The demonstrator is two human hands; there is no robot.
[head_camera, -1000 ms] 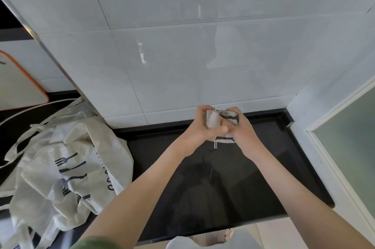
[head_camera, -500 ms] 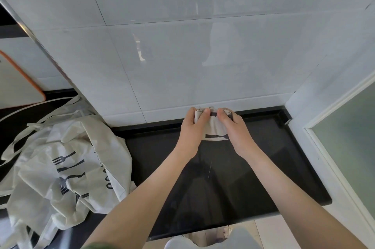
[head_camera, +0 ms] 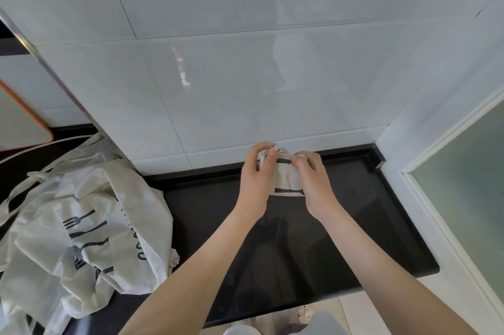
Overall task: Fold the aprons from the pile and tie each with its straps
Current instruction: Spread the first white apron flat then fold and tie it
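closest, a crumpled pile of cream cloth aprons with black cutlery print (head_camera: 81,225) lies on the glossy black countertop (head_camera: 354,225). further back, left hand (head_camera: 256,181) and right hand (head_camera: 313,184) both pinch a small folded cream apron bundle (head_camera: 286,179) near the white tiled wall (head_camera: 245,89), probably keeping it compact to cinch its straps.

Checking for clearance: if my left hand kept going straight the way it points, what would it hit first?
Probably the tiled wall just behind the counter: the left hand, gripping the folded apron, points away from you toward it. Depth is unclear.
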